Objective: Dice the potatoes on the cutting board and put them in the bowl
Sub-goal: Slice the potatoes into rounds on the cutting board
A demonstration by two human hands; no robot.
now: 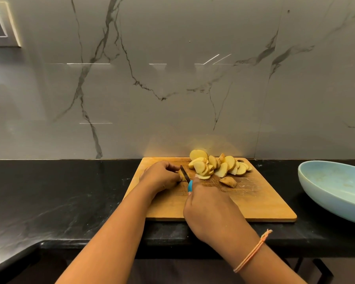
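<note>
Head view: we log the wooden cutting board [254,201] lying flat on the black countertop [59,191], its far edge close to the marble backsplash [172,78] and its near edge just short of the counter's front lip. The left hand [162,177] curls its fingers over a small potato piece [181,177] on the board's far-left part, pinning it to the wood. The right hand [209,208] is closed round the blue handle of the knife [186,175], whose dark blade stands against that piece, just beside the left fingertips. A heap of potato slices [215,166] sits along the far edge toward the right corner, with one skin-on end piece [229,182] lying apart in front of it. We note bare wood across the near and right parts of the board. The pale blue bowl [336,193] rests on the counter to the right, well apart from the board and partly cut by the frame edge, with a strip of bare counter between them. An orange cord [252,253] circles the right wrist.
</note>
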